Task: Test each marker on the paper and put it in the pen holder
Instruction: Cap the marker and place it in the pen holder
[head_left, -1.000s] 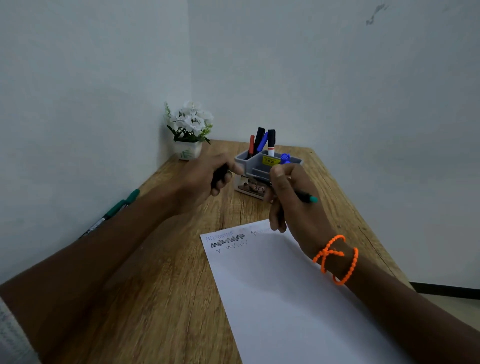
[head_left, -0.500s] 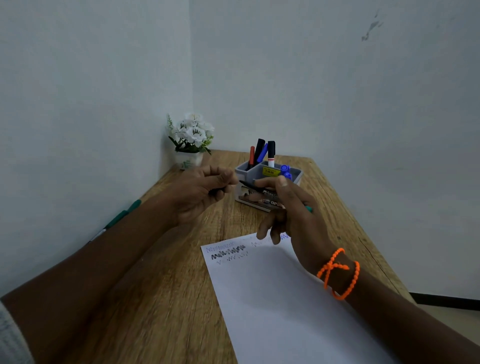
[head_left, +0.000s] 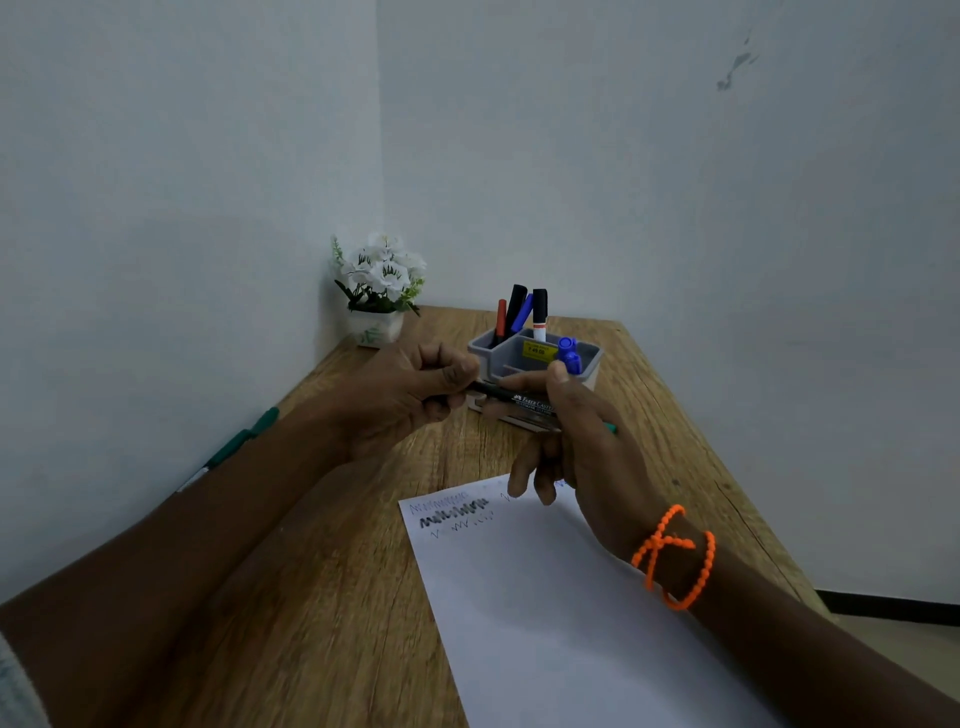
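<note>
Both the left hand (head_left: 415, 400) and right hand (head_left: 576, 441) grip a dark marker (head_left: 511, 397) before the grey pen holder (head_left: 589, 364), which holds five markers (head_left: 539, 312).

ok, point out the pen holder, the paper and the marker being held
pen holder (head_left: 589, 358): head view, right rim of the grey tray.
paper (head_left: 561, 613): head view, bare middle of the sheet.
marker (head_left: 511, 396): head view, dark barrel between the two hands.
</note>
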